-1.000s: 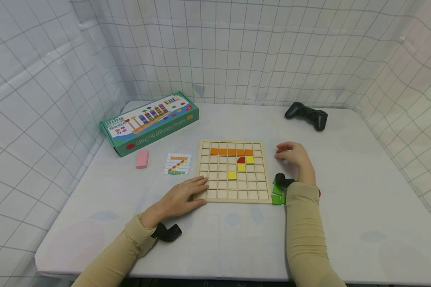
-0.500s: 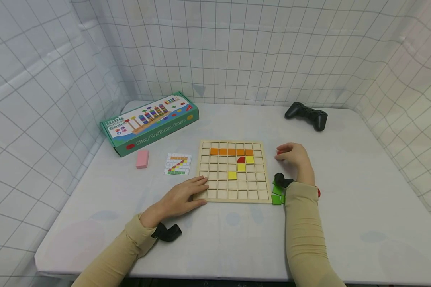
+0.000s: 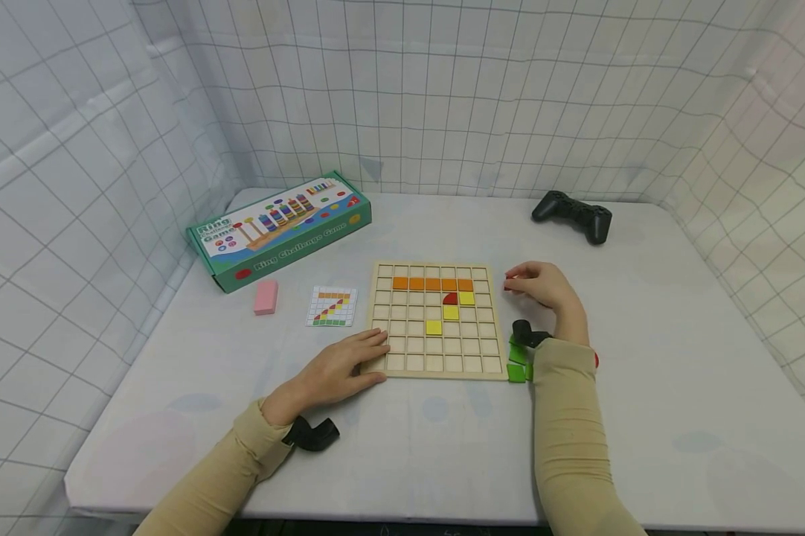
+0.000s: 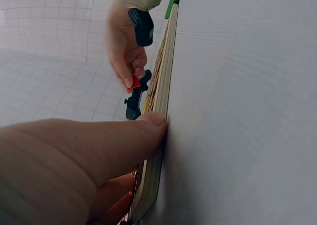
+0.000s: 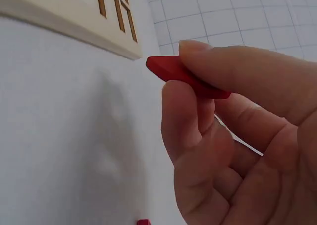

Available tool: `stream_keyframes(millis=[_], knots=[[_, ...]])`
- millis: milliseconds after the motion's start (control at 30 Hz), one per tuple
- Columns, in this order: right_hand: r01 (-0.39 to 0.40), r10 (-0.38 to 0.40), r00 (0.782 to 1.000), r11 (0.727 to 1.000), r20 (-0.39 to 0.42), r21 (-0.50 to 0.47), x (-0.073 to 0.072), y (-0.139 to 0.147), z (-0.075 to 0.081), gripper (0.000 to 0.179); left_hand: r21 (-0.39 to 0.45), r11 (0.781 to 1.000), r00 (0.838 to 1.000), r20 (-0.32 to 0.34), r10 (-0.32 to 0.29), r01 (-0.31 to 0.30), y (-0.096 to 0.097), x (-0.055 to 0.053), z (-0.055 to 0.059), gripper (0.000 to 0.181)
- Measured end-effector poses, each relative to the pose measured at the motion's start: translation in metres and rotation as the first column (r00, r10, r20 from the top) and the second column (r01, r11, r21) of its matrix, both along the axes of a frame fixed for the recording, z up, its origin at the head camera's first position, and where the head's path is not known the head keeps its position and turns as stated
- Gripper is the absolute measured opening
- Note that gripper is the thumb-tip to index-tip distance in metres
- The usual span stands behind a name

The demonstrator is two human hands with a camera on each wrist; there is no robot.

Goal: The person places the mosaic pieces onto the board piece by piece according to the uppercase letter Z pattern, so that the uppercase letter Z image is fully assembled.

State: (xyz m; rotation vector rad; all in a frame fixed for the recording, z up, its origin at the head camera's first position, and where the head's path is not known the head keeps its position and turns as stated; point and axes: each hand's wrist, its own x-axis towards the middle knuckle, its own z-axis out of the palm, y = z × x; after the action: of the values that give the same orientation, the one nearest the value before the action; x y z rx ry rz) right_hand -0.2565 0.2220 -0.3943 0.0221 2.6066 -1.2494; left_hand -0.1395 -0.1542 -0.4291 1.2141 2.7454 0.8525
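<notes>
A wooden grid board [image 3: 416, 362] lies mid-table, bearing a row of orange tiles [image 3: 432, 284], yellow tiles [image 3: 434, 327] and one red quarter-round tile [image 3: 450, 298]. My left hand [image 3: 338, 368] rests at the board's near left corner, fingers laid over its left side; in the left wrist view the thumb [image 4: 124, 140] presses the edge. Between thumb and fingertips my right hand [image 3: 548, 286] pinches a flat red tile [image 5: 171, 69], held above the table just right of the board. Green tiles [image 3: 517, 365] lie beside the board, partly hidden by the right wrist.
A pattern card [image 3: 332, 306] and a pink block [image 3: 265, 297] lie left of the board. Behind them stands a green game box [image 3: 278, 231]. A black game controller [image 3: 572, 217] sits at the back right. Something red [image 3: 596, 360] shows beside the right sleeve.
My right hand has shifted a little left toward the board with the red tile, which shows more clearly now. My left hand and the board have stayed put.
</notes>
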Motion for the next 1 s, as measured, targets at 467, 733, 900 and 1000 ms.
stream_keyframes(millis=[467,733,900,1000], knots=[[-0.221,0.217,0.974,0.974,-0.068,-0.055,-0.003,-0.039,0.010,0.020,0.006,1.000,1.000,-0.004,-0.002,0.002,0.000,0.000,0.000,0.050],[-0.331,0.328,0.944,0.938,-0.043,-0.099,0.000,-0.067,0.016,0.028,-0.003,1.000,1.000,-0.001,0.000,0.000,0.000,0.001,0.001,0.051],[-0.364,0.362,0.931,0.931,-0.034,-0.043,-0.002,-0.079,0.009,0.022,-0.004,1.000,1.000,0.007,0.001,-0.001,0.001,0.001,0.001,0.051],[-0.379,0.378,0.925,0.926,-0.036,-0.002,-0.002,-0.086,0.007,0.018,-0.002,1.000,1.000,0.015,0.002,-0.002,0.001,0.000,0.001,0.051]])
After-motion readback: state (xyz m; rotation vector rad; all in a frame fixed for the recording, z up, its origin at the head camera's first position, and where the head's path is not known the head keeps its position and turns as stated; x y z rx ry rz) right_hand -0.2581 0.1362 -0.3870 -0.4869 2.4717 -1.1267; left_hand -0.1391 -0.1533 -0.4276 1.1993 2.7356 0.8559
